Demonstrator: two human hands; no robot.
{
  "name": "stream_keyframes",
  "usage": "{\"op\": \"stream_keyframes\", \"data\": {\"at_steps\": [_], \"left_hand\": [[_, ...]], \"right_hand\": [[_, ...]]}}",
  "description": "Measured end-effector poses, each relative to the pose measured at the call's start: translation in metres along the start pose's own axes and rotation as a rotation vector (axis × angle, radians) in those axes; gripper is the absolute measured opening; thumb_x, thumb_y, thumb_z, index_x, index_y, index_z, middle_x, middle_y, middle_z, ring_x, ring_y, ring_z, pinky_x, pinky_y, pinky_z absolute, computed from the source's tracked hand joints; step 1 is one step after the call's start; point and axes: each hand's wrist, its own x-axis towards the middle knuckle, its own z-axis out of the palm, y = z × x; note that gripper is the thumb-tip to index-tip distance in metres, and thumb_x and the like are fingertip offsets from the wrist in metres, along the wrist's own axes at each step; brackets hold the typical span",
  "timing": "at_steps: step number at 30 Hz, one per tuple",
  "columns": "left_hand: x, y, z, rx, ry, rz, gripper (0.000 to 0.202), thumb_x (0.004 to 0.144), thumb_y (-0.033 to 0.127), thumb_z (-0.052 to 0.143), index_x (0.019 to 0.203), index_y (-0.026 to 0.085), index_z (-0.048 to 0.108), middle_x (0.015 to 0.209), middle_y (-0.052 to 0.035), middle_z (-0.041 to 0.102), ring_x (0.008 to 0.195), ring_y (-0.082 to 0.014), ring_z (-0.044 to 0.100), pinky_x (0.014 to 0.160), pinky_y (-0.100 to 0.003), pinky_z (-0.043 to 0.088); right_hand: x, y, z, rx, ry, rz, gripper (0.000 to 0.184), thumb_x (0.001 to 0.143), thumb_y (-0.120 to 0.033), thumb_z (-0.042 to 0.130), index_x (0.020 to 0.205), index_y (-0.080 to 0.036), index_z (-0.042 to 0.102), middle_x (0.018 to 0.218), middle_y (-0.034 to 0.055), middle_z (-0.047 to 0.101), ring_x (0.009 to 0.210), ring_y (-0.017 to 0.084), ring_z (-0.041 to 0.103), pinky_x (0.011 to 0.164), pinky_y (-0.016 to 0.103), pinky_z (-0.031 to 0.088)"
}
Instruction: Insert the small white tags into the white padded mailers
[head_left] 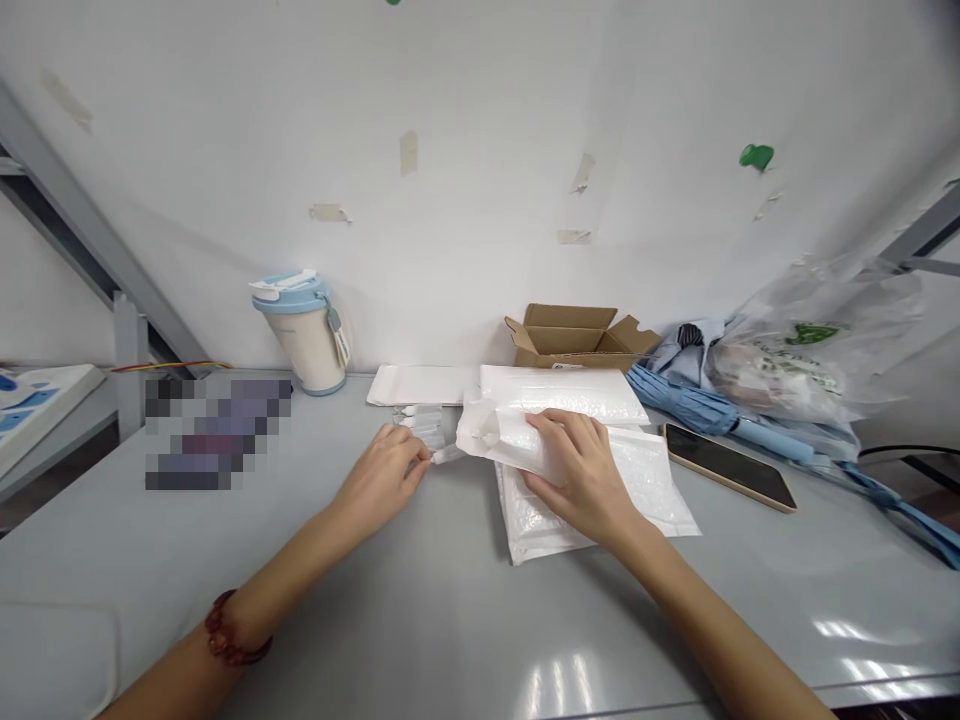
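Observation:
My left hand (386, 468) is closed in a pinch on one end of a small clear tube (448, 454) with whitish parts. The tube's other end lies at the mouth of a white bubble mailer (517, 440). My right hand (574, 465) grips that mailer, thumb below and fingers on top, with its opening turned left. Several similar clear tubes (424, 418) lie just behind my left hand. Beneath the held mailer is another white bubble mailer (540, 525), and one more white mailer (577, 390) lies behind it.
Flat white packets (420, 383) lie near the wall, beside an open cardboard box (574, 335). A cream and blue tumbler (304, 335) stands at the back left. To the right are a phone (727, 467), a blue umbrella (690, 405) and a plastic bag (802, 370). A blurred-out object (217, 435) lies left.

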Motion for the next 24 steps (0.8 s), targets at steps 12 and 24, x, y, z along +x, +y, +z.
{"op": "stream_keyframes", "data": {"at_steps": [12,24], "left_hand": [[-0.003,0.010,-0.030,-0.059,0.493,0.045,0.014,0.090,0.023,0.044,0.082,0.019,0.055,0.085,-0.0031,0.058,0.080,-0.0172,0.052,0.067,-0.027,0.042],[-0.006,0.019,-0.006,-0.295,0.306,0.168,0.013,0.087,0.023,0.055,0.084,0.022,0.068,0.086,-0.0016,0.068,0.088,-0.0174,0.058,0.077,-0.030,0.046]], "right_hand": [[0.000,0.001,-0.001,-0.031,-0.012,-0.005,0.048,0.080,-0.025,0.054,0.126,-0.018,0.042,0.114,0.0134,0.051,0.107,0.027,0.047,0.088,0.042,0.036],[0.000,-0.004,0.000,0.059,-0.030,-0.078,0.045,0.081,-0.023,0.053,0.124,-0.016,0.043,0.114,0.0133,0.051,0.105,0.026,0.047,0.087,0.042,0.035]]}}
